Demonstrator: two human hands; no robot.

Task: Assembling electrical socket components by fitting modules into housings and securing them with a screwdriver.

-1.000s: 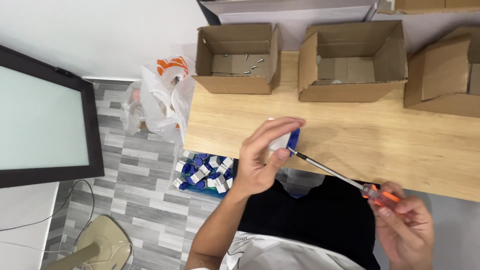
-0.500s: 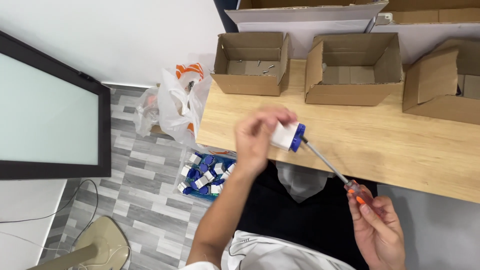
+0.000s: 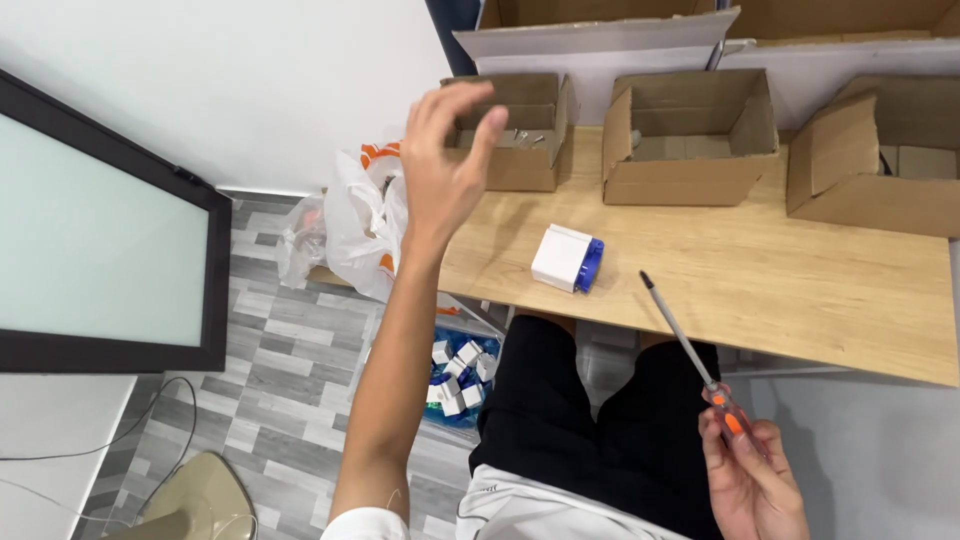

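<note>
A small white and blue box-shaped part [image 3: 567,258] lies on the wooden table [image 3: 800,280] near its front edge. My left hand [image 3: 445,160] is raised above the table's left end, fingers curled and apart, holding nothing, close to the left cardboard box [image 3: 520,150]. My right hand [image 3: 750,480] is low at the right, shut on the orange handle of a screwdriver [image 3: 685,345] whose thin shaft points up and left toward the part.
Three open cardboard boxes stand along the table's back: left, middle [image 3: 690,150], right [image 3: 880,170]. A white plastic bag [image 3: 360,225] hangs off the table's left end. A bin of small white and blue parts [image 3: 455,375] sits on the floor. A large screen [image 3: 90,220] is at the left.
My left hand has let go of the white and blue part, which now rests on the table, and has lifted toward the left box. The screwdriver tip has come off the part.
</note>
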